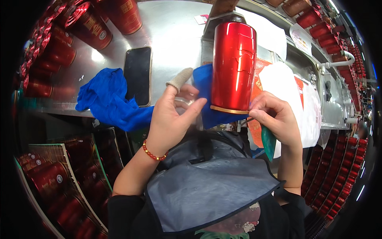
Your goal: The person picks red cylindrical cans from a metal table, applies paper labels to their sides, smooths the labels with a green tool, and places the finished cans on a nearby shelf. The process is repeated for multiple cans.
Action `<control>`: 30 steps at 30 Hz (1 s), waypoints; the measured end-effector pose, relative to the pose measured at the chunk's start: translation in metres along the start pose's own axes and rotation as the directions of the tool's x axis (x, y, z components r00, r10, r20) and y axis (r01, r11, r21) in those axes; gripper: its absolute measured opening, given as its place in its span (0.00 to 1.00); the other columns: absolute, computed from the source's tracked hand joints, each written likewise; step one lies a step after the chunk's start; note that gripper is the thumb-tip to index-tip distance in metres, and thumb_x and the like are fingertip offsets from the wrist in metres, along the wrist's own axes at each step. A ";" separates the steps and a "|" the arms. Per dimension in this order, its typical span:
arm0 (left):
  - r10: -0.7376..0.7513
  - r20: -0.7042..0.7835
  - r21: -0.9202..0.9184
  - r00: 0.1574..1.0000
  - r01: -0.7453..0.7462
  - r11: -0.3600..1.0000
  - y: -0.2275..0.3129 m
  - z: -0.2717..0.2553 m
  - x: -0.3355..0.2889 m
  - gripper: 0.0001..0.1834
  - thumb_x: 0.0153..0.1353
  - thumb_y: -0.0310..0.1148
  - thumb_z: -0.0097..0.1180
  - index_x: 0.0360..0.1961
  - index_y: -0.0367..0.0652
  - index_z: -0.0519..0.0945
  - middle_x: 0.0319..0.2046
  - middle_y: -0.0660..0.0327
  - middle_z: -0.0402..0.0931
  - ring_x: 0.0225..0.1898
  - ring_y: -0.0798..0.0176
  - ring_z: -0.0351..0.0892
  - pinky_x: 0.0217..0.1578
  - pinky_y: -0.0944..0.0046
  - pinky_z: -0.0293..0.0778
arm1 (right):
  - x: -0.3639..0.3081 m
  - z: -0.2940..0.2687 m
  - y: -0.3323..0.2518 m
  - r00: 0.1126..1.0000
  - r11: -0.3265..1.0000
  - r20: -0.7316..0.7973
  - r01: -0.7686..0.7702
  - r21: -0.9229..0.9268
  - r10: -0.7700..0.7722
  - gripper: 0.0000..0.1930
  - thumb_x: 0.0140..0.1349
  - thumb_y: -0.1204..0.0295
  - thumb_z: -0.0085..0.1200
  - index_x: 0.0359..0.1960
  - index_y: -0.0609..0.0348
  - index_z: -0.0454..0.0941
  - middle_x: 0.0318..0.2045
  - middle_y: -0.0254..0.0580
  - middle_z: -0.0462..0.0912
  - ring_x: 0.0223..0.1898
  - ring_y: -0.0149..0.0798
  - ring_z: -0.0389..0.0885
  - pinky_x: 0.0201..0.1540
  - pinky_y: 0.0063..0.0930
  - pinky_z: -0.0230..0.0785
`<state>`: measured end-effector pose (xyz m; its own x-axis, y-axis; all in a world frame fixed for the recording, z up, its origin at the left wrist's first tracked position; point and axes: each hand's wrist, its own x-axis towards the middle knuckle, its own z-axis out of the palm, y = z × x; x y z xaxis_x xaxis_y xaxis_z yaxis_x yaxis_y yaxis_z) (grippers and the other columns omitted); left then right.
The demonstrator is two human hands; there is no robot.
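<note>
A glossy red metal canister [234, 67] with raised relief and a gold-coloured rim lies on its side over a blue cloth [205, 85], its rim end toward me. My left hand [173, 115] is to its left, apart from it, with fingers spread and a beige fabric sleeve on one finger. Something clear glints by its blurred fingers; I cannot tell what it is. At the canister's near right edge, my right hand [278, 115] is closed in a pinch. A green pointed piece [268, 143] hangs beneath that hand; whether it is gripped is hidden.
A black phone [138, 75] and a crumpled blue cloth [107, 97] lie left on the metal bench [175, 44]. Several red canisters [89, 26] stand at far left. White sheets [282, 83] lie on the right. Racks of red canisters [55, 179] flank me below.
</note>
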<state>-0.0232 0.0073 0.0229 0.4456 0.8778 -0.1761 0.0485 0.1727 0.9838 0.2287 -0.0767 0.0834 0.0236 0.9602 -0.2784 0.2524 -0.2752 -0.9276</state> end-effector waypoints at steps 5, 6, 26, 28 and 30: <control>0.436 0.126 0.461 0.891 -0.442 0.769 -0.011 0.004 0.003 0.60 0.47 0.54 0.76 0.74 0.37 0.56 0.62 0.49 0.66 0.67 0.45 0.58 0.66 0.48 0.59 | -0.001 -0.002 -0.004 1.000 0.994 -0.007 0.025 -0.108 -0.026 0.07 0.64 0.74 0.64 0.30 0.64 0.81 0.32 0.32 0.79 0.30 0.21 0.73 0.33 0.17 0.64; 0.487 0.139 0.509 0.862 -0.484 0.712 -0.016 0.011 0.008 0.59 0.47 0.52 0.76 0.73 0.36 0.57 0.62 0.48 0.66 0.67 0.43 0.59 0.66 0.47 0.60 | 0.000 -0.001 -0.007 1.000 0.994 -0.008 0.029 -0.107 -0.030 0.07 0.64 0.75 0.64 0.30 0.64 0.81 0.32 0.33 0.79 0.30 0.21 0.73 0.34 0.18 0.63; 0.318 0.126 0.160 0.940 -0.336 0.928 -0.017 0.021 0.014 0.52 0.58 0.51 0.71 0.72 0.31 0.58 0.69 0.41 0.56 0.72 0.43 0.52 0.71 0.49 0.54 | -0.023 -0.015 -0.019 0.998 0.999 -0.070 -0.009 -0.039 0.006 0.05 0.64 0.79 0.61 0.31 0.66 0.79 0.36 0.38 0.79 0.36 0.27 0.74 0.40 0.22 0.64; 0.302 0.134 0.140 0.944 -0.319 0.937 -0.014 0.021 0.015 0.51 0.59 0.50 0.70 0.72 0.31 0.58 0.69 0.41 0.56 0.72 0.44 0.52 0.71 0.49 0.54 | -0.023 -0.016 -0.017 0.998 0.999 -0.061 -0.010 -0.031 0.008 0.05 0.64 0.79 0.61 0.30 0.66 0.79 0.36 0.38 0.79 0.37 0.27 0.74 0.40 0.22 0.64; 0.292 0.139 0.134 0.946 -0.310 0.941 -0.012 0.021 0.015 0.49 0.60 0.49 0.69 0.72 0.31 0.58 0.70 0.41 0.56 0.73 0.45 0.51 0.72 0.49 0.53 | -0.023 -0.017 -0.017 0.998 1.000 -0.056 -0.015 -0.026 0.013 0.05 0.64 0.78 0.61 0.30 0.66 0.79 0.36 0.38 0.79 0.37 0.27 0.75 0.40 0.22 0.65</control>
<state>0.0011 0.0089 0.0096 0.5603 0.8187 0.1255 0.0273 -0.1697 0.9851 0.2401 -0.0934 0.1096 0.0813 0.9576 -0.2762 0.2770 -0.2880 -0.9167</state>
